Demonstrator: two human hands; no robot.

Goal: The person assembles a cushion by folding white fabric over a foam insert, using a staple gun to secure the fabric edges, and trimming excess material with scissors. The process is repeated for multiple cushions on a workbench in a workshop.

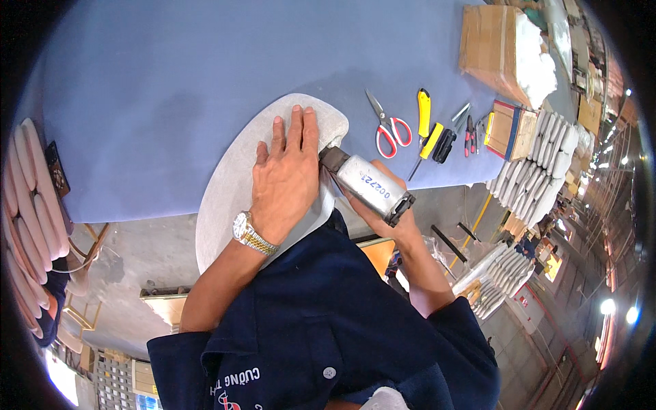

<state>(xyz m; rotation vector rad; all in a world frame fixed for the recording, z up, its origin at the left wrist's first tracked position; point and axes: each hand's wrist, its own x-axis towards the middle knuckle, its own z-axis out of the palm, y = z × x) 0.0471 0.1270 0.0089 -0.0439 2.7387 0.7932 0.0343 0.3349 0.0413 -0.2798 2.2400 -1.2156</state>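
Note:
A grey, fabric-covered curved panel (229, 188) lies partly on the blue tabletop (143, 102) and overhangs its near edge toward my body. My left hand (287, 181) rests flat on the panel, fingers stretched out and pointing away from me. In my right hand (395, 217) is a silver staple gun (372, 188) with a dark nose. That nose meets the panel's right edge, just beside my left fingers. The gun's body covers part of my right fingers, and its handle is mostly hidden.
Right of the panel lie red-handled scissors (391, 130), a yellow cutter (424, 113), a yellow-handled screwdriver (430, 142) and pliers (469, 137). A cardboard box (486, 51) holding white stuffing stands farther back. Stacked padded pieces stand right (540, 160) and left (31, 198).

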